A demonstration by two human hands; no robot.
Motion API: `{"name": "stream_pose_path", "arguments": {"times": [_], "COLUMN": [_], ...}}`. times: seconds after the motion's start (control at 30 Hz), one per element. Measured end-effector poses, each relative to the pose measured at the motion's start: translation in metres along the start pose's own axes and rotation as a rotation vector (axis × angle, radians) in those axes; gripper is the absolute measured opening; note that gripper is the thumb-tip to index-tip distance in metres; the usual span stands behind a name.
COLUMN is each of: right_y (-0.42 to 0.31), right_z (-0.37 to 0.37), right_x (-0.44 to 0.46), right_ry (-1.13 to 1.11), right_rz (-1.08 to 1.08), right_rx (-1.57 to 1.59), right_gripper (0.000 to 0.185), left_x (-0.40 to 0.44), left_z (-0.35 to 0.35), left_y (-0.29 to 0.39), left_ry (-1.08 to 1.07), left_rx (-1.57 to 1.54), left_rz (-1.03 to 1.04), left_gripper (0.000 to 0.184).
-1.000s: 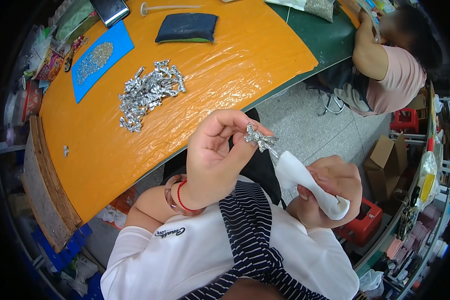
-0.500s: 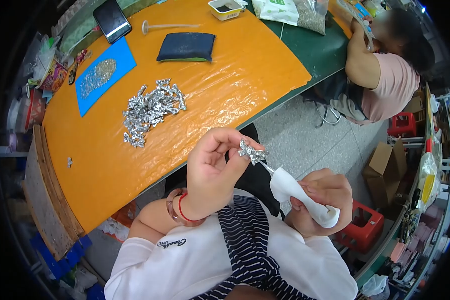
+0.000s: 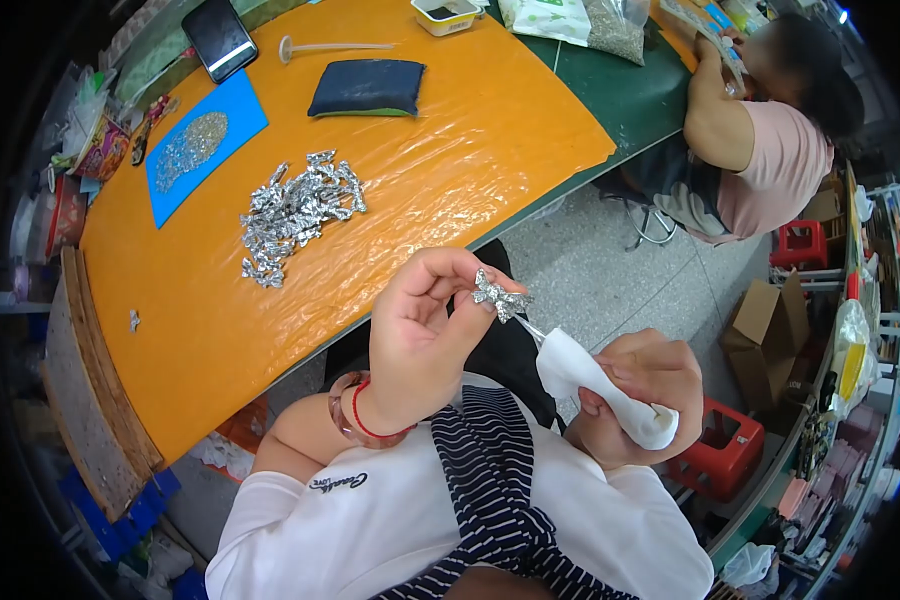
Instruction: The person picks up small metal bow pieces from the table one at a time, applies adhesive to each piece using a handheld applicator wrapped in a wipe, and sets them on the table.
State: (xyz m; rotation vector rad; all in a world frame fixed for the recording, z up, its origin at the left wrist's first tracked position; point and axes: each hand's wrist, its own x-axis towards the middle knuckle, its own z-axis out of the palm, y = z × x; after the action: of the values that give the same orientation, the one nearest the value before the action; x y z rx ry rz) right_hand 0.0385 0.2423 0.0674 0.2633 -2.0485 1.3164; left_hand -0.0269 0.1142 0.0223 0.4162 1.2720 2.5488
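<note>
My left hand (image 3: 422,325) pinches a small silver bow-shaped piece (image 3: 494,296) between thumb and fingertips. In my right hand (image 3: 645,395) is a soft white squeeze tube (image 3: 592,378) with a thin metallic tip, and my fingers wrap round it. The tip points up and left, meeting the lower edge of the silver piece; whether it touches I cannot tell. On the orange table cover (image 3: 450,170) lies a heap of similar silver pieces (image 3: 298,215). Left of the heap, a blue sheet (image 3: 238,105) bears many tiny glittering bits (image 3: 195,145).
Farther back are a dark blue pad (image 3: 367,88), a phone (image 3: 219,40), a translucent stick with a round end (image 3: 335,48) and a small tub (image 3: 447,15). A person in pink (image 3: 775,150) sits at the right. Red stools (image 3: 720,450) and a cardboard box (image 3: 765,335) stand on the floor.
The whole view has shifted slightly, so the table and its things sit a little farther up and left. Both hands keep their grips, with the tip still at the silver piece.
</note>
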Motion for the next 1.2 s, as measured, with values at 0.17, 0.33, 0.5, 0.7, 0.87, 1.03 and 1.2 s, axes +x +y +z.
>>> {"name": "stream_pose_path", "arguments": {"times": [0.17, 0.33, 0.5, 0.7, 0.87, 1.03, 1.2], "right_y": [0.0027, 0.0042, 0.0032, 0.0023, 0.0028, 0.0033, 0.0044], "right_z": [-0.0044, -0.0035, -0.0019, 0.0014, 0.0005, 0.0021, 0.0019], "right_x": [-0.0005, -0.002, -0.0004, -0.0013, -0.0034, -0.0029, -0.0033], "right_ry": [0.044, 0.03, -0.006, 0.016, -0.001, -0.009, 0.021], "right_rz": [-0.022, -0.044, -0.019, 0.025, 0.036, 0.017, 0.013], "right_rx": [0.021, 0.048, 0.04, 0.024, -0.004, 0.043, 0.041], "right_gripper": [0.033, 0.033, 0.032, 0.033, 0.034, 0.034, 0.034], "left_x": [0.0009, 0.0019, 0.0012, 0.0015, 0.0005, 0.0011, 0.0009], "left_z": [0.001, 0.0022, 0.0002, 0.0015, -0.001, -0.0002, 0.0002], "left_y": [-0.0017, -0.0028, -0.0032, -0.0039, -0.0053, -0.0057, -0.0052], "left_ry": [0.002, 0.001, 0.011, 0.035, 0.022, 0.039, 0.022], "left_rx": [-0.011, -0.017, -0.038, -0.089, -0.119, -0.13, -0.12], "left_rz": [-0.009, 0.005, -0.027, -0.072, -0.105, -0.118, -0.101], "left_gripper": [0.013, 0.013, 0.013, 0.013, 0.013, 0.013, 0.014]}}
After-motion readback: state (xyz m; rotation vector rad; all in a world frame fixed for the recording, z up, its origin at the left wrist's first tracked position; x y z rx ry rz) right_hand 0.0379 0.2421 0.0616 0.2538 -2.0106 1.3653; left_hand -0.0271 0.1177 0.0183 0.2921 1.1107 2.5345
